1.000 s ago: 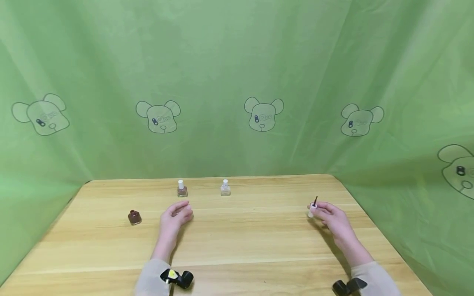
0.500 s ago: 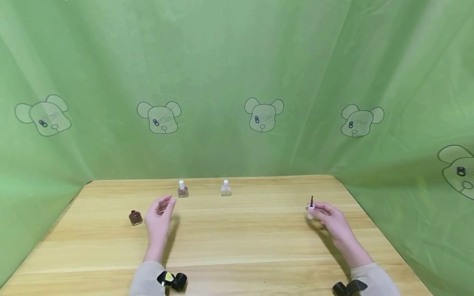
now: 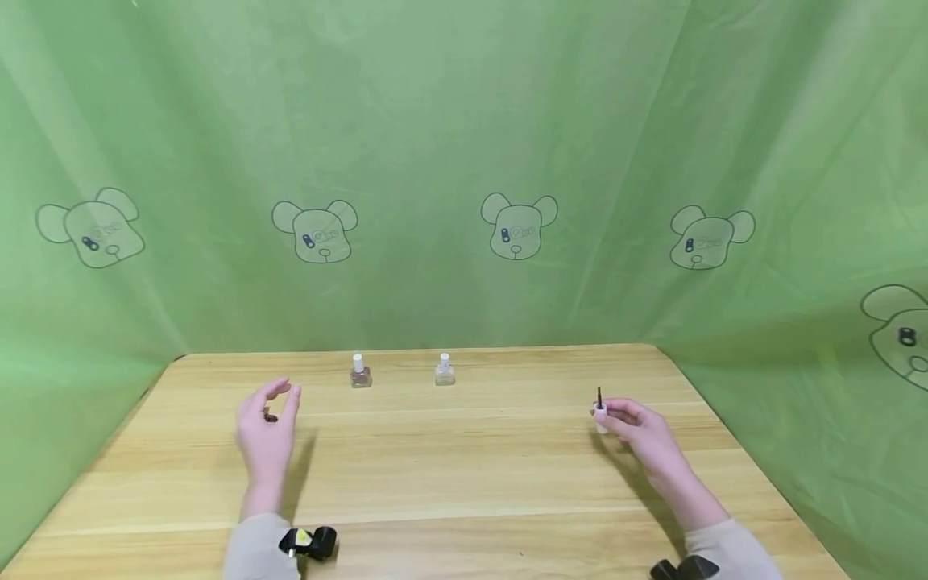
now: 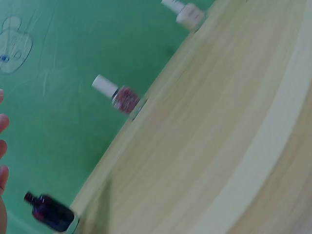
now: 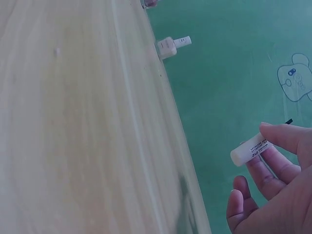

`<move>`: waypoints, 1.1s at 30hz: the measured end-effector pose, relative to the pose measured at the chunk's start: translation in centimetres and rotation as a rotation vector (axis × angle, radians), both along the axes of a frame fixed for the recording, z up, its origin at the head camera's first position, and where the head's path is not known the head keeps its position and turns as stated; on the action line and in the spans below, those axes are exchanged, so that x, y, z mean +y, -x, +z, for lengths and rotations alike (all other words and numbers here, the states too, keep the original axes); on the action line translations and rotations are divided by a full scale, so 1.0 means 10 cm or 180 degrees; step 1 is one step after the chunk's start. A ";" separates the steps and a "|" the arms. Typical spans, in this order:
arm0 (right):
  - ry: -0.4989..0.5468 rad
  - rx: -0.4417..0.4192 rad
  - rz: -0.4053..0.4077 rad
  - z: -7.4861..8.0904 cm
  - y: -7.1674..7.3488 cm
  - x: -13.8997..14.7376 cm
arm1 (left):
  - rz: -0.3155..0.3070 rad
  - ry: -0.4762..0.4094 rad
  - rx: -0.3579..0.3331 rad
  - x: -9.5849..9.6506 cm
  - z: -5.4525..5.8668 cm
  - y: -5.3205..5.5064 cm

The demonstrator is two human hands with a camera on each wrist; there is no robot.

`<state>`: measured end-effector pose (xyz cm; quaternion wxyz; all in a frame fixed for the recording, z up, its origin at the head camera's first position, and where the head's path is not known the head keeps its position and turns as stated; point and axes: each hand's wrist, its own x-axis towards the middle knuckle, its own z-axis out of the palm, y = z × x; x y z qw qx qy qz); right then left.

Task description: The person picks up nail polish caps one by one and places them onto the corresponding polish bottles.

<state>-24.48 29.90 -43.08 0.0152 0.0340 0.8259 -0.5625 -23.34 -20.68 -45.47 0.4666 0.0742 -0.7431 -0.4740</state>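
Between my right thumb and fingers I pinch a white nail polish cap [image 5: 249,150], its dark brush [image 3: 599,396] pointing up. That right hand [image 3: 648,439] is above the right part of the table. My left hand [image 3: 264,439] hovers over the left part, thumb and fingers apart. A dark red, uncapped nail polish bottle [image 4: 52,213] stands upright below it, mostly hidden behind the hand in the head view; a bit shows through the gap between thumb and fingers. In the left wrist view the left fingertips [image 4: 3,148] appear at the edge, apart from the bottle.
Two capped nail polish bottles stand near the back edge of the wooden table [image 3: 449,467]: a mauve one [image 3: 360,375] and a pale clear one [image 3: 445,372]. A green curtain [image 3: 420,121] with bear-head drawings hangs behind the table and along its sides.
My left hand has moved left from the middle to over the dark red bottle. The right hand has shifted slightly left, and the brush now points straighter up.
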 end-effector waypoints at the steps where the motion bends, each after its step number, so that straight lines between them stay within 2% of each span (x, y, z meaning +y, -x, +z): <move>1: -0.0006 0.0007 0.0013 0.00 0.00 -0.01 | 0.0024 -0.0013 -0.0035 -0.04 -0.01 -0.01; 4: 0.0015 0.0026 0.0066 -0.01 -0.01 -0.03 | 0.0042 -0.0077 -0.0256 -0.14 -0.03 -0.04; 7: 0.0036 0.0039 0.0114 -0.01 -0.02 -0.05 | 0.0016 -0.0099 -0.0588 -0.23 -0.04 -0.09; 12: 0.0057 0.0048 0.0177 -0.01 -0.04 -0.09 | -0.0180 -0.0026 -0.1146 -0.36 -0.08 -0.14; 20: 0.0090 0.0001 0.0252 0.02 -0.07 -0.18 | -0.0351 0.0161 -0.1802 -0.47 -0.18 -0.16; 25: 0.0072 -0.0027 0.0283 0.04 -0.09 -0.23 | -0.0421 0.0117 -0.2027 -0.49 -0.19 -0.16; 33: 0.0154 -0.0028 0.0354 0.02 -0.11 -0.29 | -0.0506 -0.0063 -0.2061 -0.53 -0.23 -0.18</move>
